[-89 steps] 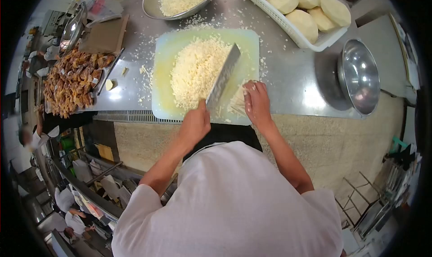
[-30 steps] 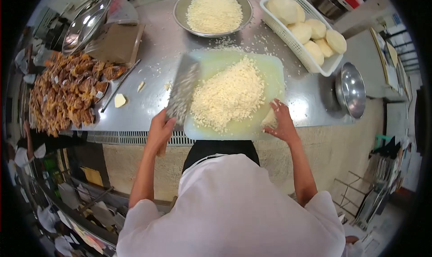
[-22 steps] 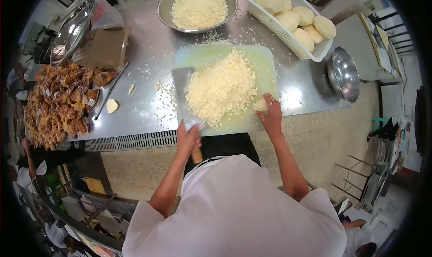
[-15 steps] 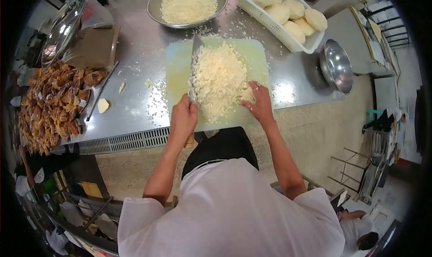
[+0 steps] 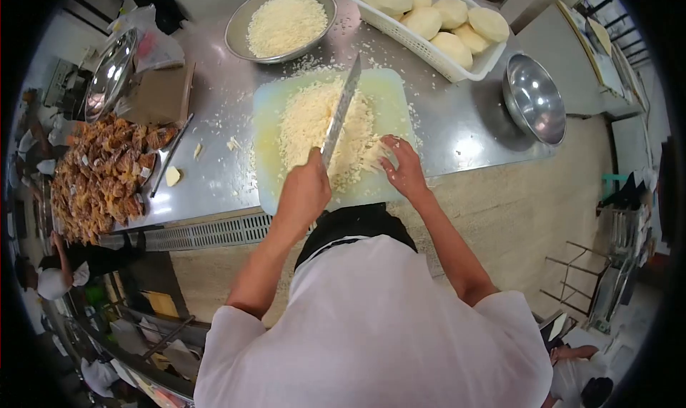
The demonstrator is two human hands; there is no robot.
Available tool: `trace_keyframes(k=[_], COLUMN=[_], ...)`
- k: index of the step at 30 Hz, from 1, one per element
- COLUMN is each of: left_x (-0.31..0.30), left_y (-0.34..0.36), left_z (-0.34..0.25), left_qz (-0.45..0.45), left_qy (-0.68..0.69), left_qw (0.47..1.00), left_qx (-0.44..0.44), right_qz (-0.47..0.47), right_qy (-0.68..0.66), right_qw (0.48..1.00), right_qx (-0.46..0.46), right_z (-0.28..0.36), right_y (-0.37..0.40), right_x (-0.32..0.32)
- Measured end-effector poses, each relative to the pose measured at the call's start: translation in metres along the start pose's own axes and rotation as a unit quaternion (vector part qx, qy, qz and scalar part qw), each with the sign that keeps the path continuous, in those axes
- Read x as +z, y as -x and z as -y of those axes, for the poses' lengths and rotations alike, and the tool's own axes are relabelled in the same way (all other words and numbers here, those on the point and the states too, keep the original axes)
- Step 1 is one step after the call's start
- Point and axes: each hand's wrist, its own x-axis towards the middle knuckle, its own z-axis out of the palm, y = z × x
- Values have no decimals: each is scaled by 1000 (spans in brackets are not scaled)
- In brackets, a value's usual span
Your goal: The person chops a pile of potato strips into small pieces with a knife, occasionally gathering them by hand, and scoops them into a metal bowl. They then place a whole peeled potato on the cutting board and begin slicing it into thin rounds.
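My left hand point(image 5: 306, 188) is closed around the handle of a knife point(image 5: 341, 111), probably a cleaver, whose blade points away from me, edge hard to make out. The blade is over a heap of finely chopped pale pieces point(image 5: 304, 126), which spreads across a light green cutting board point(image 5: 268, 101). At the heap's right edge is my right hand point(image 5: 405, 166), fingers apart and curved, touching loose pieces with its fingertips. Nothing is gripped in it. The handle itself is hidden by my left fingers.
A steel bowl of chopped pieces point(image 5: 236, 40) stands behind the board. A white basket point(image 5: 407, 40) holds several peeled pale round vegetables. An empty-looking steel bowl point(image 5: 534, 99) sits at right. Brown wrapped bundles point(image 5: 100, 179) and a dark rod point(image 5: 171, 156) lie left. Co-workers are at the edges.
The knife has moved from the heap's left side to over its middle, now slanting right. The heap has spread leftward. My right hand has opened a little beside it.
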Motion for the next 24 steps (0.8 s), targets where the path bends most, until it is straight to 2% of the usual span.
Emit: trace_keyframes(k=[4, 6, 10, 12, 14, 18, 19, 21, 22, 24], left_x=[57, 64, 41, 65, 97, 61, 68, 96, 98, 87], left_y=[-19, -28, 3, -3, -20, -6, 2, -15, -22, -24], left_z=[15, 17, -15, -7, 12, -20, -15, -1, -6, -16], left_qz=[22, 17, 60, 49, 24, 53, 40, 31, 18, 14], left_qy=[-23, -33, -32, -48, -12, -9, -2, -1, 4, 3], left_qw=[999, 998, 997, 998, 998, 999, 999, 999, 999, 999], left_qx=[1, 56, -23, -4, 57, -8, -20, 9, 36, 35], right_qz=[-50, -29, 13, 11, 20, 38, 38, 28, 22, 26], right_qy=[10, 102, 127, 130, 138, 143, 130, 130, 132, 136], right_qw=[998, 990, 990, 990, 988, 988, 990, 990, 990, 989], right_qx=[-43, -98, -56, -57, -60, -49, -40, -45, -54, -52], right_z=[0, -1, 1, 5, 5, 1, 3, 0, -1, 0], right_y=[8, 9, 8, 6, 10, 13, 9, 7, 10, 10], right_x=[19, 26, 29, 27, 26, 21, 25, 26, 26, 26])
